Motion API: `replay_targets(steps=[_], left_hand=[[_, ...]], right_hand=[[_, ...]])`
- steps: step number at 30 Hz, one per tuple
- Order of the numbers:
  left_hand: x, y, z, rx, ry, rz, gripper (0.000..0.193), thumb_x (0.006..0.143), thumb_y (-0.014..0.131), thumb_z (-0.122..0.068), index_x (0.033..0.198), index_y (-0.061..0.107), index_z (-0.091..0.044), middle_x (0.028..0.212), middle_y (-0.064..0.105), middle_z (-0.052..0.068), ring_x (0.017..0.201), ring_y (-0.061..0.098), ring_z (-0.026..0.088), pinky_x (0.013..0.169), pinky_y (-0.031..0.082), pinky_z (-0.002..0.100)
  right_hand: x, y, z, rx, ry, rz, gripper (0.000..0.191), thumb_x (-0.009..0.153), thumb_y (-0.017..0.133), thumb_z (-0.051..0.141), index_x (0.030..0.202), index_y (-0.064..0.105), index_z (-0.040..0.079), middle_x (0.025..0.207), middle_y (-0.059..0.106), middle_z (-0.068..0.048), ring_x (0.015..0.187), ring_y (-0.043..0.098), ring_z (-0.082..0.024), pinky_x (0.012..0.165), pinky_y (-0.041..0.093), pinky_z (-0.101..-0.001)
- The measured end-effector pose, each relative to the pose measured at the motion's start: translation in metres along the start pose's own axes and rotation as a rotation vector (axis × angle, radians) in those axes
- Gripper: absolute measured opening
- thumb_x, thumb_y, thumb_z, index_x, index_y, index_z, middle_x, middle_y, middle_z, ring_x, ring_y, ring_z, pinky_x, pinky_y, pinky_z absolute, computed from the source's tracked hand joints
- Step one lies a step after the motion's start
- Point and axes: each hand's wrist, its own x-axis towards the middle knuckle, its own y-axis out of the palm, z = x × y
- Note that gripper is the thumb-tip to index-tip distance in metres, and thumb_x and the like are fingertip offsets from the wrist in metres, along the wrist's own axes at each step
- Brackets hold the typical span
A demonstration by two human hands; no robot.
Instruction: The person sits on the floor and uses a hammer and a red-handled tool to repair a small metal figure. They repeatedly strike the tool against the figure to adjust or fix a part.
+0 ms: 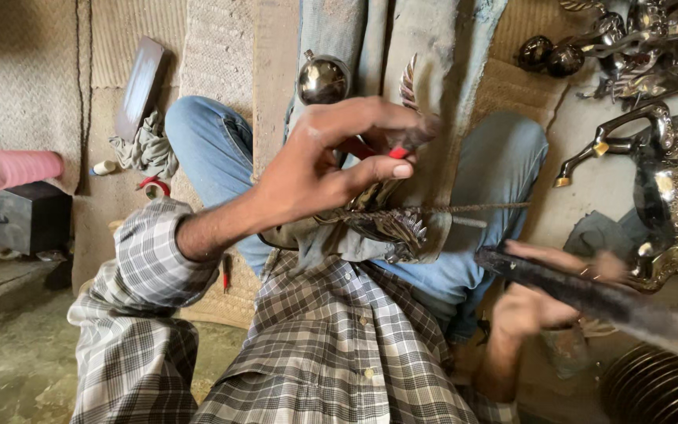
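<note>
While the left hand [319, 169] pinches a red-handled tool [402, 145] against the silvery leaf-shaped metal piece [398, 228] lying on the person's lap, the blurred right hand [531, 306] is clenched around a dark hammer [590, 294] just beside it.

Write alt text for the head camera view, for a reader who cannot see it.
Seen from above, a seated person's left hand pinches a red-tipped tool over a silvery feathered metal ornament resting on their lap, while the right hand, blurred, grips a long dark tool. Shiny metal figurines lie to the right; a pink roll sits at far left.
</note>
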Motion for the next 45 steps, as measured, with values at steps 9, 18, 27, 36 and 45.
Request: replay_targets(steps=[9, 18, 27, 36, 45], left_hand=[[0.025, 0.006, 0.012, 0.08, 0.316, 0.1, 0.03, 0.114, 0.065, -0.001, 0.14, 0.054, -0.01, 0.129, 0.07, 0.013, 0.105, 0.078, 0.019, 0.09, 0.067, 0.03], [-0.001, 0.005, -0.001, -0.118, -0.133, -0.076, 0.05, 0.097, 0.075, -0.005, 0.139, 0.049, -0.007, 0.109, 0.077, 0.012, 0.058, 0.062, 0.012, 0.046, 0.046, 0.023], [-0.029, 0.023, 0.012, -0.282, -0.151, -0.287, 0.049, 0.109, 0.079, -0.008, 0.146, 0.047, -0.01, 0.111, 0.074, 0.008, 0.083, 0.072, 0.007, 0.062, 0.059, 0.02], [-0.026, 0.021, 0.014, -0.204, -0.139, -0.281, 0.054, 0.104, 0.079, -0.01, 0.147, 0.046, -0.009, 0.118, 0.078, 0.009, 0.056, 0.055, 0.002, 0.047, 0.041, 0.019], [-0.026, 0.022, 0.017, -0.304, -0.127, -0.226, 0.049, 0.109, 0.072, -0.008, 0.149, 0.045, -0.008, 0.123, 0.076, 0.01, 0.077, 0.076, 0.006, 0.055, 0.058, 0.018]], right_hand=[[-0.011, 0.003, 0.07, -0.142, 0.561, 0.03, 0.078, 0.095, 0.074, -0.005, 0.158, 0.029, 0.0, 0.105, 0.061, -0.011, 0.087, 0.066, -0.016, 0.083, 0.059, -0.0282], [0.012, 0.01, 0.092, -0.202, 0.64, 0.03, 0.063, 0.088, 0.075, -0.008, 0.142, 0.042, -0.006, 0.096, 0.062, -0.011, 0.075, 0.064, -0.016, 0.07, 0.058, -0.0283], [0.103, -0.001, 0.096, -0.368, 0.425, 0.36, 0.059, 0.094, 0.08, -0.006, 0.138, 0.041, -0.005, 0.097, 0.067, -0.011, 0.089, 0.069, -0.017, 0.085, 0.059, -0.0272], [0.167, -0.006, 0.096, -0.722, 0.398, 0.691, 0.011, 0.101, 0.077, 0.004, 0.102, 0.069, -0.002, 0.09, 0.072, -0.01, 0.077, 0.067, -0.016, 0.072, 0.055, -0.0251], [0.182, -0.081, 0.066, -1.069, 0.563, 0.777, 0.029, 0.109, 0.073, 0.024, 0.104, 0.064, -0.003, 0.085, 0.065, -0.013, 0.072, 0.065, -0.02, 0.071, 0.057, -0.032]])
